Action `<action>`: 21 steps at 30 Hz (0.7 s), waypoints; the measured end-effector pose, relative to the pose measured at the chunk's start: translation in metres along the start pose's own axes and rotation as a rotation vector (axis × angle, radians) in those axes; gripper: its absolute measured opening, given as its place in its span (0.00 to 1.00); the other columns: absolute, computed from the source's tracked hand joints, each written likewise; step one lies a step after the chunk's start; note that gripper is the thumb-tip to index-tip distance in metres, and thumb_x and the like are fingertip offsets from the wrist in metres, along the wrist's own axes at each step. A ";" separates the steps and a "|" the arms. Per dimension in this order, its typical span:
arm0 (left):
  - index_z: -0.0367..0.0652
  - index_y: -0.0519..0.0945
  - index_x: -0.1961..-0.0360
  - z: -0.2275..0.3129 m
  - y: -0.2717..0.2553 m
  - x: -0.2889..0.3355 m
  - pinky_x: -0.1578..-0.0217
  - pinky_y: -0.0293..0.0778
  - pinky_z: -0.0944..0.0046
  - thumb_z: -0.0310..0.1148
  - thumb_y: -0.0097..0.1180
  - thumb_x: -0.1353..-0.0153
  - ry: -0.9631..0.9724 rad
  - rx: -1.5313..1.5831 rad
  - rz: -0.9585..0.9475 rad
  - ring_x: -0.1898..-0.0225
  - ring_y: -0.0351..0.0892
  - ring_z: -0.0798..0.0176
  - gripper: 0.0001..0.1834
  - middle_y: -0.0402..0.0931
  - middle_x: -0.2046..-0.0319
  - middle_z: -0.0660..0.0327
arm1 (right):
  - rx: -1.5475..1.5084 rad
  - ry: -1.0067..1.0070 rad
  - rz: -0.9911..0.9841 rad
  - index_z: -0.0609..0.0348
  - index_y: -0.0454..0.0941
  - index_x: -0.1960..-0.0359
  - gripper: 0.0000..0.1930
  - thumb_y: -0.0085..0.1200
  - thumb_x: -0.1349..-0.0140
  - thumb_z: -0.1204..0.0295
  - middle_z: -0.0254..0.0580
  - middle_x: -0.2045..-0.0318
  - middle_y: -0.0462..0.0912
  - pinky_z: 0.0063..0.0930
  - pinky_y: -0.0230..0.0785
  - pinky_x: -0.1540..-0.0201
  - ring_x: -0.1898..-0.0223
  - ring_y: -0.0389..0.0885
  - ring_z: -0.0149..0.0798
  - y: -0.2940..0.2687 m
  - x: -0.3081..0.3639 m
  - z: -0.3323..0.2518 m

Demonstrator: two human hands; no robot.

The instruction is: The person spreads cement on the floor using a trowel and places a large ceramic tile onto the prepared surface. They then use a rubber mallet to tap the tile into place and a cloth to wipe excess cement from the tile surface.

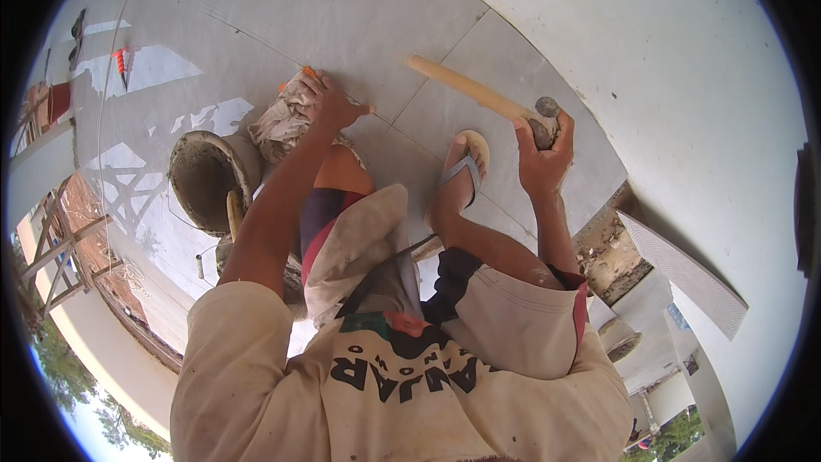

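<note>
My left hand (329, 109) is closed on a crumpled pale rag (280, 120) at the grey tile floor, with its thumb stuck out to the right. Small orange pieces (309, 72) show beside the rag, partly covered by it. In my right hand (547, 158) is a hammer, gripped close to its dark, rounded head (546, 107). Its pale wooden handle (470, 88) points away to the upper left, above the tiles. A mortar-crusted bucket (209, 180) stands tilted left of my left forearm, with a wooden handle showing at its rim.
Large grey tiles (376, 17) with thin joints lie around my sandalled foot (466, 162). A white wall (684, 51) rises along the right. An offcut of ribbed tile (684, 274) leans there near rough, broken ground. An orange-handled tool (120, 64) lies far left, near a string line.
</note>
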State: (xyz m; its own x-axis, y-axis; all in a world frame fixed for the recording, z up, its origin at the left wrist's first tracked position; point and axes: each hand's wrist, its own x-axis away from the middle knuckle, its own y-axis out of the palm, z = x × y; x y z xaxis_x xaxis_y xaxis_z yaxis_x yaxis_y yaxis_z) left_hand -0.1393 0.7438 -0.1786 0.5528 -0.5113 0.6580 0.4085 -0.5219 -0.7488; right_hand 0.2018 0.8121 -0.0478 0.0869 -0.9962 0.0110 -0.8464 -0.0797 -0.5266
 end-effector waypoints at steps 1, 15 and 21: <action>0.29 0.38 0.23 0.002 0.002 0.001 0.28 0.44 0.28 0.70 0.73 0.58 0.000 -0.020 0.013 0.23 0.28 0.24 0.79 0.27 0.23 0.32 | -0.014 0.035 0.029 0.65 0.72 0.44 0.27 0.71 0.40 0.70 0.48 0.63 0.85 0.30 0.78 0.61 0.64 0.85 0.34 -0.004 0.000 0.006; 0.33 0.45 0.22 0.170 0.069 -0.001 0.24 0.30 0.36 0.59 0.44 0.28 0.866 -0.013 0.428 0.19 0.30 0.50 0.49 0.35 0.20 0.47 | 0.103 0.034 0.231 0.65 0.71 0.44 0.26 0.70 0.39 0.71 0.40 0.65 0.81 0.24 0.73 0.68 0.69 0.78 0.28 -0.038 -0.031 0.030; 0.32 0.45 0.22 0.185 0.070 -0.006 0.23 0.32 0.37 0.65 0.41 0.29 0.873 0.004 0.460 0.19 0.32 0.48 0.52 0.35 0.20 0.46 | 0.181 0.025 0.282 0.65 0.71 0.43 0.28 0.72 0.41 0.68 0.46 0.57 0.82 0.30 0.78 0.58 0.60 0.83 0.37 -0.043 -0.049 0.021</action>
State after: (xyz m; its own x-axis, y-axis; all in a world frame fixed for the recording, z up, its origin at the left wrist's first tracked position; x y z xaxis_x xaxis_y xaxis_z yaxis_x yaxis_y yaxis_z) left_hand 0.0202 0.8363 -0.2496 -0.0709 -0.9891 0.1293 0.2910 -0.1445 -0.9458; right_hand 0.2452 0.8648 -0.0434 -0.1522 -0.9789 -0.1364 -0.7281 0.2044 -0.6543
